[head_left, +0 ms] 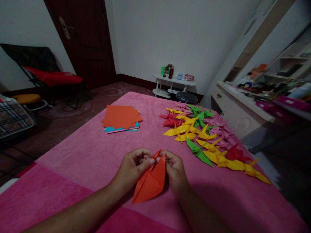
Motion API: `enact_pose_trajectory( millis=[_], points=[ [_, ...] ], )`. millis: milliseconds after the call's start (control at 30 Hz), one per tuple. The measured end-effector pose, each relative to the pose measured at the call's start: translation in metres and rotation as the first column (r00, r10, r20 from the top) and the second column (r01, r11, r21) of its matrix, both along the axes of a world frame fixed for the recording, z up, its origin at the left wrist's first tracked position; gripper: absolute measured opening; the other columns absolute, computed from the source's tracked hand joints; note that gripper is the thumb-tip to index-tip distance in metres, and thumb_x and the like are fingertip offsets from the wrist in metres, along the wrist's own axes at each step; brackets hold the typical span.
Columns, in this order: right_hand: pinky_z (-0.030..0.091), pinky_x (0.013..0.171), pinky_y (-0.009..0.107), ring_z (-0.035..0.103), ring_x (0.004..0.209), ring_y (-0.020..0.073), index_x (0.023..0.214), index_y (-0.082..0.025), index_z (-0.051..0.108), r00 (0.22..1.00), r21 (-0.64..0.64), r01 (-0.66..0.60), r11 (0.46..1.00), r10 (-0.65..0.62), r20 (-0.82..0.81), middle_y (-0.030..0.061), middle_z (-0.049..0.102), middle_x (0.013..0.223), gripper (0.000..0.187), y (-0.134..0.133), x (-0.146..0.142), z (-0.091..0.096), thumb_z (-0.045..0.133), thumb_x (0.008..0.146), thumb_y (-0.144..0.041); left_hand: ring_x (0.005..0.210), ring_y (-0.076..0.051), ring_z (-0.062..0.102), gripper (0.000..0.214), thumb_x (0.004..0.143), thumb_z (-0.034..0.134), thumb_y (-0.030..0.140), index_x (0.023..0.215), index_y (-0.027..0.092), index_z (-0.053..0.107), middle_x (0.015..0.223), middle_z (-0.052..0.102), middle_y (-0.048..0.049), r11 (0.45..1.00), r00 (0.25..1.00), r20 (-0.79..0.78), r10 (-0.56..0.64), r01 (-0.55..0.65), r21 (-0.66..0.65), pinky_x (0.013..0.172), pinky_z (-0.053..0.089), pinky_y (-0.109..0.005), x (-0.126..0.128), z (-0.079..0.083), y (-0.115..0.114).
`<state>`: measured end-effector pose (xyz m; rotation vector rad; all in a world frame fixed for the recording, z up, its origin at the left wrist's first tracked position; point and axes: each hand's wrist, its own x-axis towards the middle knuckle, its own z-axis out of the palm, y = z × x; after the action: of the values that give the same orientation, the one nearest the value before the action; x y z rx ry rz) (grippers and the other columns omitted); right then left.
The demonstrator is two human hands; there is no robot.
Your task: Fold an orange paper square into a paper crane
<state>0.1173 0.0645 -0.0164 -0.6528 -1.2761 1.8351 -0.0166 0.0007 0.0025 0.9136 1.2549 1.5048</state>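
Observation:
An orange sheet of origami paper [151, 185], partly folded, is held over the table between both hands. Its broad end points toward me and its two narrow points stick up at the far end. My left hand [137, 163] pinches the left narrow point between thumb and fingers. On the other side, my right hand [173, 170] grips the right point, its fingertips partly hidden behind the paper. A dark gap shows between the two points. To the right lie several folded paper cranes, among them a green crane [199, 152] and a yellow crane [178, 130].
A stack of square paper [121, 116], orange on top, sits at the left on the pink tablecloth [80, 152]. Beyond the table stand a white side table [175, 78] and a dark round stool [186, 97]. A cluttered white dresser [243, 97] is at the right.

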Motion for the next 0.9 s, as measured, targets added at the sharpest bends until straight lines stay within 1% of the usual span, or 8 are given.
enact_pose_trajectory(
  millis=[133,233,433,567,767,900],
  points=[
    [0.043,0.06,0.02,0.054,0.061,0.0112,0.07,-0.017,0.067,0.997,0.064,0.057,0.996,-0.06,0.046,-0.0017,0.062,0.065,0.007,-0.0002,-0.0005,-0.0004,0.071,0.072,-0.024,0.058,-0.009,0.055,0.016,0.067,0.074,0.026,0.069,0.013,0.065,0.063,0.062,0.0009,1.0,1.0,-0.001,0.013,-0.013,-0.024,0.057,0.043,-0.02,0.001,-0.0017,0.0007],
    [0.042,0.058,0.019,0.053,0.061,0.011,0.068,-0.017,0.067,0.994,0.083,0.081,0.993,-0.086,0.063,-0.0025,0.06,0.062,0.007,-0.0008,-0.0005,0.0017,0.072,0.07,-0.023,0.058,-0.01,0.055,0.014,0.069,0.072,0.025,0.068,0.012,0.067,0.063,0.063,-0.0003,0.999,1.0,-0.022,0.019,-0.019,-0.03,0.058,0.044,-0.02,0.0007,-0.0026,0.0016],
    [0.04,0.058,0.019,0.05,0.059,0.0098,0.065,-0.016,0.064,0.996,0.11,0.069,0.992,-0.075,0.054,-0.0026,0.057,0.062,0.013,-0.0004,0.001,0.004,0.067,0.074,-0.024,0.067,-0.013,0.059,0.01,0.073,0.07,0.022,0.073,0.013,0.074,0.07,0.067,-0.0034,1.0,0.992,-0.123,0.0,0.001,0.01,0.064,0.046,-0.023,-0.0011,-0.0008,0.001],
    [0.04,0.058,0.019,0.05,0.061,0.0096,0.069,-0.016,0.064,0.996,0.103,0.061,0.993,-0.067,0.059,-0.0026,0.055,0.063,0.011,-0.0003,0.0015,0.0004,0.067,0.076,-0.025,0.072,-0.015,0.06,0.012,0.077,0.067,0.023,0.078,0.015,0.076,0.075,0.068,-0.0048,0.999,0.985,-0.174,-0.022,0.026,0.024,0.067,0.046,-0.024,-0.002,0.0006,-0.0007],
    [0.041,0.058,0.02,0.051,0.06,0.0095,0.071,-0.016,0.065,0.996,0.069,0.045,0.997,-0.05,0.07,-0.0016,0.058,0.066,0.012,-0.0017,0.0026,0.0015,0.069,0.075,-0.028,0.068,-0.013,0.059,0.014,0.08,0.066,0.024,0.078,0.015,0.076,0.071,0.066,-0.0038,0.998,0.966,-0.259,-0.026,0.042,0.056,0.064,0.045,-0.023,-0.0041,-0.0007,-0.0014],
    [0.039,0.055,0.02,0.05,0.057,0.0092,0.07,-0.016,0.066,0.995,0.073,0.033,0.997,-0.039,0.093,-0.0019,0.057,0.063,0.014,-0.002,0.0044,0.0021,0.069,0.075,-0.029,0.066,-0.012,0.059,0.016,0.082,0.065,0.026,0.075,0.015,0.074,0.069,0.065,-0.0034,0.994,0.943,-0.332,-0.02,0.055,0.097,0.062,0.044,-0.022,-0.0039,0.0016,-0.0022]
  ],
)
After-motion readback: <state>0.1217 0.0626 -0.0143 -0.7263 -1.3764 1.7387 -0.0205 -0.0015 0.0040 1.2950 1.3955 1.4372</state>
